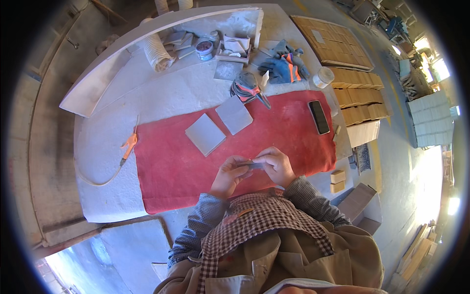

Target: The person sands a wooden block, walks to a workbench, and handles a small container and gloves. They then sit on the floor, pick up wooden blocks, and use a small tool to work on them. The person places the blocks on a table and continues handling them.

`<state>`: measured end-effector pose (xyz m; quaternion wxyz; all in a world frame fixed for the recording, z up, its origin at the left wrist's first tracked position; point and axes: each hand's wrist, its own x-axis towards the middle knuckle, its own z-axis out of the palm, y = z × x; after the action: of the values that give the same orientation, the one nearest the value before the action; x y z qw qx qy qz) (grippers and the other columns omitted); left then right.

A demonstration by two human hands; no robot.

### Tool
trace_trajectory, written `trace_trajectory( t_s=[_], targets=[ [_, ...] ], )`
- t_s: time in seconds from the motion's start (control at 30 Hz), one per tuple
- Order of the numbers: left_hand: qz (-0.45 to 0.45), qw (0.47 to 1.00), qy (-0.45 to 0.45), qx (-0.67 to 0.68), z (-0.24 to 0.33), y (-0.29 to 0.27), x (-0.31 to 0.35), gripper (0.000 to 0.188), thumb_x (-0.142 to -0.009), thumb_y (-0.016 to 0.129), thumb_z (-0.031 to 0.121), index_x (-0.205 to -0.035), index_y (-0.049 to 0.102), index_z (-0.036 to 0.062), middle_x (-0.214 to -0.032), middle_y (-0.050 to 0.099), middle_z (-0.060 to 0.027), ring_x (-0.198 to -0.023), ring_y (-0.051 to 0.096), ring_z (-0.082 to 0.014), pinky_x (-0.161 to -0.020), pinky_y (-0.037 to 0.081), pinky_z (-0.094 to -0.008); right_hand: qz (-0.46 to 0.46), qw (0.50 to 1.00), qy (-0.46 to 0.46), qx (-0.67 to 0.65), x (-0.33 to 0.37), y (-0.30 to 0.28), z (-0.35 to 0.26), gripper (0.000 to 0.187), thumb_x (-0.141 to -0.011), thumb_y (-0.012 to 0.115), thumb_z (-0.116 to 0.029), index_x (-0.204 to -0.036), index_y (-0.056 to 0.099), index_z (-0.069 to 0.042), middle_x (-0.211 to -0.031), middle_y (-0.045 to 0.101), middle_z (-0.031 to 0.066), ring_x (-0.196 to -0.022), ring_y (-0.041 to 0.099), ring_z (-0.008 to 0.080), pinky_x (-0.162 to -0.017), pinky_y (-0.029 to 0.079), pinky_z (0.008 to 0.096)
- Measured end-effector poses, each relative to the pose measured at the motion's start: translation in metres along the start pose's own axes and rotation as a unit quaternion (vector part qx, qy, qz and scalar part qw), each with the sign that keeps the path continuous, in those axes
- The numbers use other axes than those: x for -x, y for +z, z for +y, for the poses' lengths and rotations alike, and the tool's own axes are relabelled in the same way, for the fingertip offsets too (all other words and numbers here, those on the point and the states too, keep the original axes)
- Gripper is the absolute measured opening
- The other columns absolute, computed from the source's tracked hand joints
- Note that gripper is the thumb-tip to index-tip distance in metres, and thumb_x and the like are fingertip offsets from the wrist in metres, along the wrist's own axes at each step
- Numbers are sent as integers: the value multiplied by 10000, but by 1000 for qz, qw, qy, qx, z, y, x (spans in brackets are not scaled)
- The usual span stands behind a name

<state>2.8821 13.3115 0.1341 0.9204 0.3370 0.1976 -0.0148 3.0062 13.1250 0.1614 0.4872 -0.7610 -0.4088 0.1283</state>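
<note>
Both of my hands meet low over the red cloth point(171, 169), close to my checked apron. Between them is a small, thin grey flat piece point(253, 166); its exact kind is too small to make out. My left hand point(229, 175) pinches its left end, and the fingers of my right hand point(277, 164) close on its right end. Beyond my hands, two grey square sheets or stacks lie on the cloth, a nearer one point(205, 134) and a farther one point(234, 115). A red and black power sander point(246, 88) rests at the cloth's far edge.
A phone point(318, 117) lies on the cloth's right side. Left of it, an orange air blow gun point(129, 145) trails a hose. Work gloves point(281, 67), a white jar point(323, 77) and a small box point(233, 52) stand farther back. Stacked wooden pieces point(360, 98) sit right of the table.
</note>
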Motion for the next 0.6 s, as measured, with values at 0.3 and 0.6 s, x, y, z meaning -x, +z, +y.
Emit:
trace_trajectory(
  t_s=[0.3,0.6],
  targets=[
    [79,993,19,-86,3,3,-1,169,-1004,609,-9,-1172,613,7,-1122,720,-130,-993,712,-213,-901,620,-348,-26,993,-2,-117,-5,-6,-21,237,-876,746,-57,-1112,749,-33,-1157,661,139,-986,695,295,-818,584,373],
    [64,980,78,-173,-8,6,-6,208,-962,630,-50,-1164,621,-1,-1039,738,-123,-903,725,-185,-814,615,-303,11,989,131,-69,3,5,-15,165,-884,805,-158,-961,775,-15,-846,721,152,-778,710,249,-707,553,362]
  ],
)
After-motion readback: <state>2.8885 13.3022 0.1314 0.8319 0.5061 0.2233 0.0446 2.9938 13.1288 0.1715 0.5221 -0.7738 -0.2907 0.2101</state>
